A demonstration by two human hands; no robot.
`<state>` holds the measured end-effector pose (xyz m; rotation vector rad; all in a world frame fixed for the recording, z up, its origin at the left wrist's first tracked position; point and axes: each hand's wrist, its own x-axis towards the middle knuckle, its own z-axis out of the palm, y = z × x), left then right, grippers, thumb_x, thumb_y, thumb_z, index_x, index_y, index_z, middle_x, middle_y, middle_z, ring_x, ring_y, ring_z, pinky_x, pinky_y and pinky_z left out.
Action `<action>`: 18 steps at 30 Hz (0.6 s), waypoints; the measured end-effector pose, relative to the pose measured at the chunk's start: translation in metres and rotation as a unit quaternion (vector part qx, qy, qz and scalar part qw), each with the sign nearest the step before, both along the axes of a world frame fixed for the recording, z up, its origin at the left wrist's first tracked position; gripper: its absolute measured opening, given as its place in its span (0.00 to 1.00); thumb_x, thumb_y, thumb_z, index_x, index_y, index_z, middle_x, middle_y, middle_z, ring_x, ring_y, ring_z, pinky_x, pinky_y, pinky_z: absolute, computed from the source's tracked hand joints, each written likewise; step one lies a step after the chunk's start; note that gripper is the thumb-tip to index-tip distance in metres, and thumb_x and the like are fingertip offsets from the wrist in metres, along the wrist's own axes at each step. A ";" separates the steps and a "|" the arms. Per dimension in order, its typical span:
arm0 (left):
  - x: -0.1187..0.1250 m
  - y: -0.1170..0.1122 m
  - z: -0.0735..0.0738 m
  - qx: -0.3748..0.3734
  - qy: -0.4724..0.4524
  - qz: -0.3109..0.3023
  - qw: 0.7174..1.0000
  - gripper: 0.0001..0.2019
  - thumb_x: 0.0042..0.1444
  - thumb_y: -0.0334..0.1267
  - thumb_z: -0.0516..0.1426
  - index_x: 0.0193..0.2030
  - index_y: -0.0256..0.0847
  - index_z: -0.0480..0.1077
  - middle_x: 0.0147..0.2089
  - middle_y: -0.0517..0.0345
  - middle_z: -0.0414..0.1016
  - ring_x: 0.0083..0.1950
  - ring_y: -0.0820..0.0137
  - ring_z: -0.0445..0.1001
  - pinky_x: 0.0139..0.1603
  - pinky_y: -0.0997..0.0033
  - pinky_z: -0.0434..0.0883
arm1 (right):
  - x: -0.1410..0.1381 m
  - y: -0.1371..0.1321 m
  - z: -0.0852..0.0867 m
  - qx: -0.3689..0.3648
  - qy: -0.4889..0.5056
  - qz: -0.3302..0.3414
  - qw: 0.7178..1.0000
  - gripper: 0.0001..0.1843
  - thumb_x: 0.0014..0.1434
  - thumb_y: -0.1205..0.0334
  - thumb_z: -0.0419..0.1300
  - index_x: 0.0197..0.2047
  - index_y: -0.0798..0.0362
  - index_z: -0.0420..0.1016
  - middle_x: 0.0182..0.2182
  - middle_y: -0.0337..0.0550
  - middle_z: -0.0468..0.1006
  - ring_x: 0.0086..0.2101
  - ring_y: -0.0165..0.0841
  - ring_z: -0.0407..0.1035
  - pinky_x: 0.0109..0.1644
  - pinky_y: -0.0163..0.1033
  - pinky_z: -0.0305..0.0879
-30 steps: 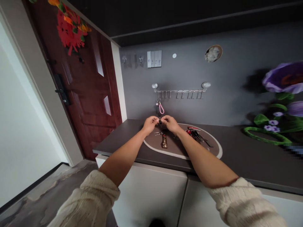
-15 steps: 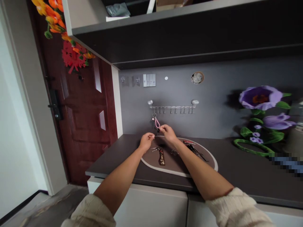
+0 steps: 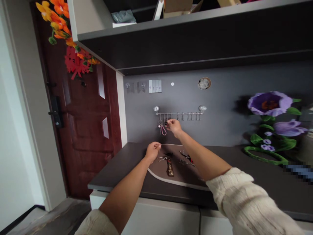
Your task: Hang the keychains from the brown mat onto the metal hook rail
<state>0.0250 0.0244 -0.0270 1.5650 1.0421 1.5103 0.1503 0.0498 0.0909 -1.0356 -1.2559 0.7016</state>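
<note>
A clear hook rail [image 3: 179, 114] is fixed to the grey wall. From its left end hangs a keyring with a pink strap loop [image 3: 163, 130]. My right hand [image 3: 174, 128] is closed in a pinch at the rail, just right of that loop, on a small dark keyring [image 3: 166, 123] partly hidden by my fingers. Lower down, my left hand [image 3: 153, 152] hovers near the mat's left edge, thumb and fingertips together; whether anything is between them is hidden. On the mat [image 3: 158, 178] lie keys with a brown patterned strap [image 3: 170, 168] and more keys [image 3: 183, 161].
An overhead cabinet [image 3: 195, 45] juts out above the rail. Purple artificial flowers [image 3: 270, 103] stand on the right of the dark counter [image 3: 117, 168]. A dark red door [image 3: 93, 156] is at the left, with orange flowers [image 3: 60, 21] hanging there.
My right hand has risen from below the pink loop to the rail's hooks, bringing the small dark keyring up. My left hand stays low by the mat. The view has shifted slightly.
</note>
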 end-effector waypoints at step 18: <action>-0.001 -0.006 0.008 -0.045 -0.037 -0.002 0.998 0.01 0.44 0.30 0.55 0.26 0.35 0.68 0.22 0.62 0.67 0.21 0.80 0.61 0.27 0.78 0.61 | -0.012 0.056 0.000 -0.057 -0.101 -0.182 0.976 0.10 0.50 0.64 0.55 0.32 0.60 0.74 0.24 0.46 0.75 0.27 0.29 0.71 0.30 0.29 0.64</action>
